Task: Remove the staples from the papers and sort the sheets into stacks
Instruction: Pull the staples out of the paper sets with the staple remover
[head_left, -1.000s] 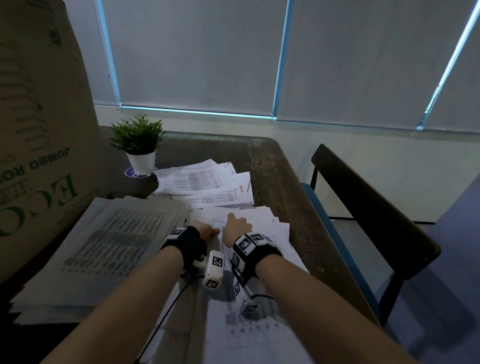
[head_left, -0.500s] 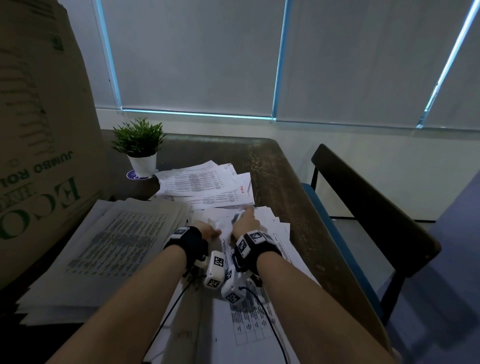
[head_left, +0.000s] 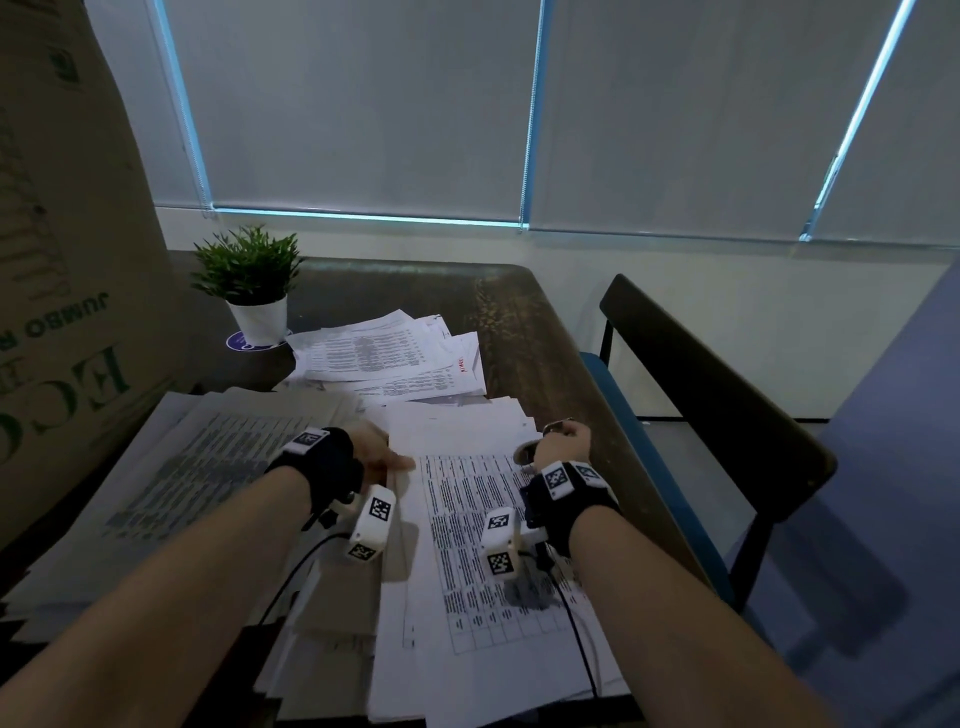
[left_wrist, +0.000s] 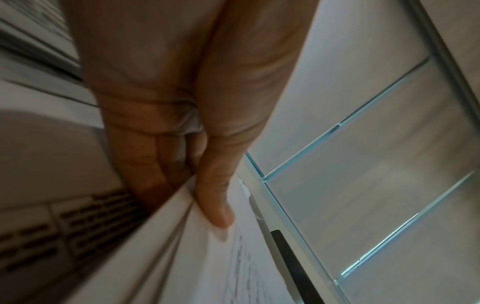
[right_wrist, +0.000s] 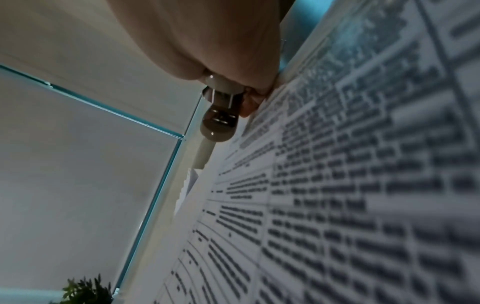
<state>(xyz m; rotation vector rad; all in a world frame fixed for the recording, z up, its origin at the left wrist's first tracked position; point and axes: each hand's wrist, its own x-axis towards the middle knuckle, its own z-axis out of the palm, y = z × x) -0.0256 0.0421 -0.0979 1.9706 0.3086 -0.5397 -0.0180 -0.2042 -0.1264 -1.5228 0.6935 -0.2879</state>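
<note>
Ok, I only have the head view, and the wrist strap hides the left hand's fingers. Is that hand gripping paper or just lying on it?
Observer: Gripping. In the left wrist view the left hand pinches the edges of several white sheets between thumb and fingers.
Operator: And the shiny thing in the right hand?
Observer: The right wrist view shows the right hand curled round a small tool with a rounded metal end, probably the staple remover.
Operator: Is it biting into a page?
Observer: It doesn't look so. The metal end sticks out beside the printed sheet; only a fingertip touches that sheet's edge.
</note>
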